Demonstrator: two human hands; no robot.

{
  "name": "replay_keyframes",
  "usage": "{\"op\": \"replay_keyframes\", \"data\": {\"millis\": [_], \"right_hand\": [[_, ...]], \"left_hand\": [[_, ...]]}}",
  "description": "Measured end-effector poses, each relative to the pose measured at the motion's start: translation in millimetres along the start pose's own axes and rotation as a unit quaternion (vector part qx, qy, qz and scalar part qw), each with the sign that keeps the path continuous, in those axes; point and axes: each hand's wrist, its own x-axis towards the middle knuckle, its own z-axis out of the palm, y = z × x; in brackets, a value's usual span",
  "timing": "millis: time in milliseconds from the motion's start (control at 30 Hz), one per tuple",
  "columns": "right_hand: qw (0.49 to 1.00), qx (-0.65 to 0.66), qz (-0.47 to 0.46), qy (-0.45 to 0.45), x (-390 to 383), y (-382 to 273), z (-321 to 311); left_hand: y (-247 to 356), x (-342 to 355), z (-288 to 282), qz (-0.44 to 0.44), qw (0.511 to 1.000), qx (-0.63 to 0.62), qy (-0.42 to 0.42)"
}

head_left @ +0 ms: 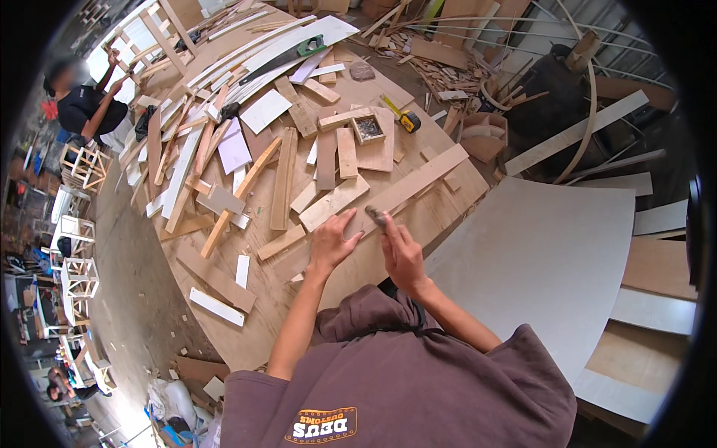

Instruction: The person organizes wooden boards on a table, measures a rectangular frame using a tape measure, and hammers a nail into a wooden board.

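Note:
A long flat wooden plank (426, 179) runs diagonally across the workbench in front of me. My left hand (332, 240) rests on this plank, thumb and forefinger apart. Close to the thumb tip is a thin upright line that looks like a nail, too small to be sure. My right hand (403, 255) is closed round a hammer (376, 216), whose dark head is just above the plank, to the right of my left fingers. Most of the handle is hidden by my fist. Beyond the plank, a small wooden box (367, 130) holds nails or screws.
A yellow tape measure (408, 120) lies at the bench's right side. A handsaw (309, 46) with a green handle rests farther back among many offcuts. To the right stands a large pale sheet (538, 254). Another person (86, 108) is at the far left.

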Motion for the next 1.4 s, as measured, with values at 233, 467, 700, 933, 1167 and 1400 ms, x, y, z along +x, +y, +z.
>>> {"op": "replay_keyframes", "data": {"millis": [233, 467, 700, 933, 1167, 1400], "right_hand": [[1.0, 0.005, -0.007, -0.022, 4.2, -11.8, -12.1], [0.997, 0.057, 0.015, -0.048, 6.2, -3.2, -6.7], [0.997, 0.028, 0.014, -0.071, -1.5, 10.8, -3.0], [0.997, 0.065, -0.023, 0.034, 1.4, 3.4, 2.7], [0.997, 0.076, -0.004, 0.028, 1.2, -6.6, -2.8], [0.998, 0.066, -0.008, 0.014, 7.4, 1.1, -7.5]], "left_hand": [[6.2, 5.5, -3.3, -0.017, 1.0, -0.013, -0.016], [4.6, 2.4, -3.1, -0.022, 1.0, -0.014, -0.016], [5.0, 1.3, -0.3, -0.026, 0.999, -0.016, -0.019], [5.4, 2.6, -2.5, -0.02, 0.999, -0.02, -0.02], [-4.8, 2.6, 4.7, 0.009, 1.0, -0.012, 0.0], [-3.3, 5.1, 2.8, -0.004, 1.0, -0.013, -0.006]]}}
